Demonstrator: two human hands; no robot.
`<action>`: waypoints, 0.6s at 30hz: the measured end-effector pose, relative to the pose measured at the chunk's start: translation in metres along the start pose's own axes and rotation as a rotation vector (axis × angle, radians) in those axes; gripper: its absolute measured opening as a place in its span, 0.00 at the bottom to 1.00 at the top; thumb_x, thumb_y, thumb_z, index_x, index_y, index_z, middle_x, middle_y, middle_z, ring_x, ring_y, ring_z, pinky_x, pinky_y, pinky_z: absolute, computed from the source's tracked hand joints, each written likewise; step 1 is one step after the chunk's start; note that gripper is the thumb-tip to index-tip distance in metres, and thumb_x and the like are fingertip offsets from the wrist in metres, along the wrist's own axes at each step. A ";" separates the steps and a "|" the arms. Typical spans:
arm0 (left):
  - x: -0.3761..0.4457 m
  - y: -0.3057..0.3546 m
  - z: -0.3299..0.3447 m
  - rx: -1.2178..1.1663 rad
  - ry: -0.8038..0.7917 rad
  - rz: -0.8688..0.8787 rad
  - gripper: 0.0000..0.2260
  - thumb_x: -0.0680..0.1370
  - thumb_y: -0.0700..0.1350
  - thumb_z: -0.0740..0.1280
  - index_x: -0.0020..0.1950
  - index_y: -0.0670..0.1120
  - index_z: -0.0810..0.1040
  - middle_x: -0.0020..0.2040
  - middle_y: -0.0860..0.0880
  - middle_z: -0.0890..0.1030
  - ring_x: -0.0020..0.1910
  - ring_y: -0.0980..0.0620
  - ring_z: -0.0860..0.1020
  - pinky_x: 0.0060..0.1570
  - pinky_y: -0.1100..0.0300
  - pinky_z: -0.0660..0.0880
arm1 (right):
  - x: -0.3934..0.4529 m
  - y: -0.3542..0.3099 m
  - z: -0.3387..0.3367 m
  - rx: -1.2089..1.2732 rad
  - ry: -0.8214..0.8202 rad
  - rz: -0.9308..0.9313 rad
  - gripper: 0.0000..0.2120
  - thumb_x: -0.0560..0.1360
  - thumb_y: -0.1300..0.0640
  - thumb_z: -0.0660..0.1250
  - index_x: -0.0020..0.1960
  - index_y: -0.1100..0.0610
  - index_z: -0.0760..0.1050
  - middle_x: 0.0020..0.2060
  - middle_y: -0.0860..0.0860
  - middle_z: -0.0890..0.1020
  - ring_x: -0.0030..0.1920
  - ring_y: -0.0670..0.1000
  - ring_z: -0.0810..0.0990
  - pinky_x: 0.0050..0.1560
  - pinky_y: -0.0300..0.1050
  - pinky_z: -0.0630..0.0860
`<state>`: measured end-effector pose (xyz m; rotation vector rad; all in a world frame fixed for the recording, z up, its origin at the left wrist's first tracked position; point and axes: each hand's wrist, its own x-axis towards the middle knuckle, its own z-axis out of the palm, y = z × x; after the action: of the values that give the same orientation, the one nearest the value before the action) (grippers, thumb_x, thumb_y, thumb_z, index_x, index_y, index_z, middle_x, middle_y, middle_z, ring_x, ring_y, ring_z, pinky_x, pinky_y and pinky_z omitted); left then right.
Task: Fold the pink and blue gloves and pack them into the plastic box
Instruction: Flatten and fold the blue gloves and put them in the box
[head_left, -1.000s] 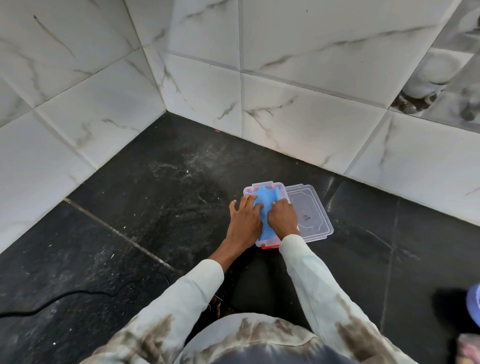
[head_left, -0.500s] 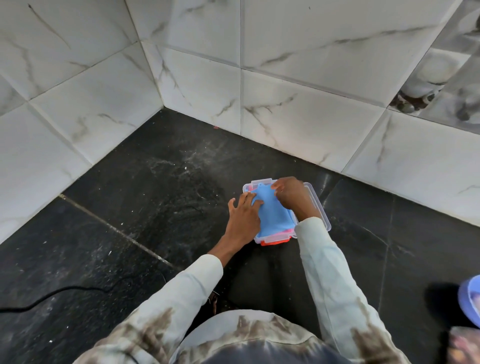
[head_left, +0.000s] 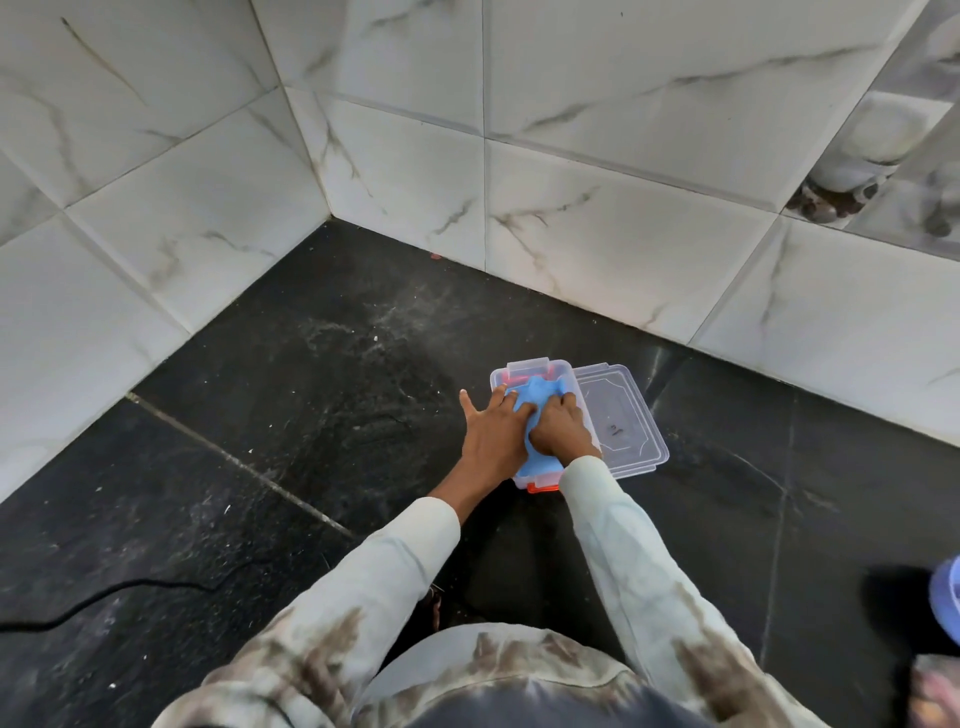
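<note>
On lid, unreadable small mark.

Tiled corner of a home, likely a bathroom or wash area.
Glossy white marble-look wall tiles meet a dusty black stone floor; a thin black cable trails across it.

black stone floor | white marble wall tiles | black cable on floor, left
</note>
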<state>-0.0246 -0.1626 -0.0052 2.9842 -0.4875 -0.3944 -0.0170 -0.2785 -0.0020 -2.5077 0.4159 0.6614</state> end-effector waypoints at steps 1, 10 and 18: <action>0.001 0.002 -0.002 0.007 -0.011 0.002 0.25 0.86 0.57 0.65 0.83 0.56 0.68 0.85 0.49 0.65 0.89 0.46 0.56 0.81 0.23 0.48 | -0.001 0.000 0.000 -0.029 0.008 0.006 0.32 0.87 0.56 0.56 0.86 0.63 0.48 0.85 0.58 0.48 0.85 0.60 0.57 0.83 0.59 0.60; -0.004 -0.001 -0.008 -0.021 0.013 0.021 0.24 0.86 0.46 0.62 0.83 0.56 0.68 0.86 0.48 0.63 0.89 0.46 0.52 0.81 0.22 0.47 | -0.005 0.006 -0.053 0.225 0.094 -0.071 0.16 0.85 0.60 0.61 0.68 0.65 0.80 0.64 0.63 0.83 0.66 0.63 0.82 0.69 0.53 0.78; -0.011 0.002 -0.006 -0.238 0.115 -0.075 0.19 0.87 0.47 0.61 0.79 0.53 0.72 0.86 0.48 0.59 0.86 0.46 0.58 0.85 0.39 0.58 | -0.018 0.083 -0.043 0.295 0.543 0.275 0.25 0.82 0.59 0.69 0.78 0.59 0.69 0.77 0.59 0.69 0.79 0.63 0.66 0.79 0.61 0.67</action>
<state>-0.0333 -0.1610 0.0038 2.7799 -0.2956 -0.2635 -0.0494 -0.3674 0.0069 -2.3315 0.9878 -0.0109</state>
